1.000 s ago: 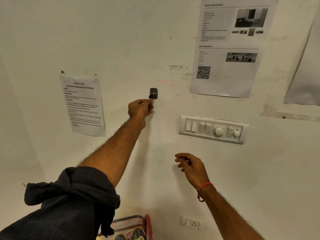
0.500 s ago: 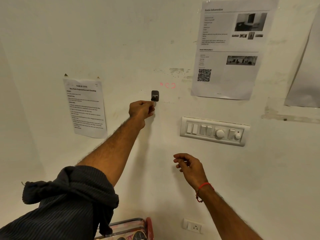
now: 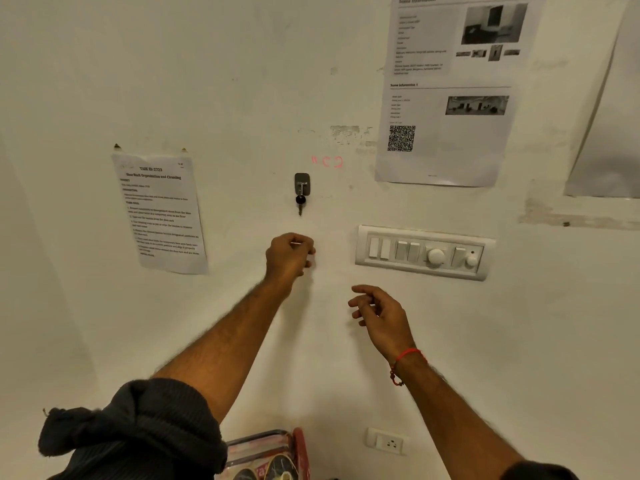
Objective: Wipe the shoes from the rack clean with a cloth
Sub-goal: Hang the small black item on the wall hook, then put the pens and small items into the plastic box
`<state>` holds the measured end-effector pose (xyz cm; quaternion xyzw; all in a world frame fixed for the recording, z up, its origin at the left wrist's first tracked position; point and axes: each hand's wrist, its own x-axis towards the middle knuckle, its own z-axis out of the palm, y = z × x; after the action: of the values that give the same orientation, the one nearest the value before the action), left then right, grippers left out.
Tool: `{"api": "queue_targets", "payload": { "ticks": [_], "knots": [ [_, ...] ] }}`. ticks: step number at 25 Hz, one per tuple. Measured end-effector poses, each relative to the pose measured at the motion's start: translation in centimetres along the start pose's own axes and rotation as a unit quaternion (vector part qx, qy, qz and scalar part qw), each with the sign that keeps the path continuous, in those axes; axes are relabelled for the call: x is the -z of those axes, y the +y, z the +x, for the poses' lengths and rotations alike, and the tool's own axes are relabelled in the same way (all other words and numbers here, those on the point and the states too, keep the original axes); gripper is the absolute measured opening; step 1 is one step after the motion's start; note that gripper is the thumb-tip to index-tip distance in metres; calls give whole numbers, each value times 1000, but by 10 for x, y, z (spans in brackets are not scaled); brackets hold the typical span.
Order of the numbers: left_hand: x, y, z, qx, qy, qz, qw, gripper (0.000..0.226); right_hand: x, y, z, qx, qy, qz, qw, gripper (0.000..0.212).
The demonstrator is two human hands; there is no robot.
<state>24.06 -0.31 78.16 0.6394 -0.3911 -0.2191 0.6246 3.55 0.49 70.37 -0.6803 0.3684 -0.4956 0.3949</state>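
I face a white wall; no shoe, rack or cloth shows in this view. A small key [image 3: 300, 202] with a black head hangs from a grey metal hook [image 3: 302, 183] stuck to the wall. My left hand [image 3: 289, 256] is just below the key, apart from it, with its fingers curled and nothing in them. My right hand [image 3: 379, 315] hovers lower and to the right, near the wall, with its fingers loosely bent and empty. A red thread circles its wrist.
A white switch panel [image 3: 424, 252] is on the wall right of my left hand. A printed task sheet [image 3: 161, 213] hangs at left, and a sheet with a QR code [image 3: 446, 91] at upper right. A wall socket [image 3: 388, 442] and a red-rimmed clear case [image 3: 266, 452] lie below.
My left hand has let go of the key, which now hangs free on the hook, and has dropped down the wall. My right hand has stayed roughly in place.
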Motion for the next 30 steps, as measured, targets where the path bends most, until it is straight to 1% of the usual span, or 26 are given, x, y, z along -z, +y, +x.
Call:
{"api": "queue_targets", "payload": {
  "ticks": [1,2,3,5,8,10,12,15,18,23,24,28,30],
  "knots": [
    [-5,-20,-13,-58,-4,38,998,7,0,0,0,0,1,3,1000,24],
    [-10,-43,-25,-103,-28,82,991,6,1,1,0,-3,-2,3,1000,23],
    [-16,-70,-40,-123,-64,134,981,8,3,4,-2,-15,-9,1,1000,23],
    [-28,-123,-72,-105,-130,205,964,15,11,17,-9,-48,-30,-22,998,24],
    [-44,-176,-120,-54,-167,185,967,17,33,46,-29,-107,-109,-105,983,23],
    [-53,-192,-144,-35,-173,170,970,19,49,68,-46,-146,-177,-165,959,20],
    [-65,-202,-164,-6,-186,156,970,21,64,96,-68,-178,-207,-204,940,18],
    [-81,-218,-192,29,-204,157,966,19,80,130,-98,-220,-201,-205,932,18],
    [-97,-238,-219,55,-202,173,962,22,95,159,-119,-244,-192,-199,929,18],
    [-126,-266,-283,115,-169,231,951,35,145,217,-156,-301,-189,-171,919,21],
    [-131,-270,-294,123,-170,236,949,36,154,230,-162,-308,-179,-171,919,21],
    [-151,-303,-325,122,-201,274,932,41,168,279,-189,-327,-80,-188,922,23],
    [-165,-329,-339,133,-213,286,925,41,168,306,-205,-325,-71,-190,924,21]
  ]
}}
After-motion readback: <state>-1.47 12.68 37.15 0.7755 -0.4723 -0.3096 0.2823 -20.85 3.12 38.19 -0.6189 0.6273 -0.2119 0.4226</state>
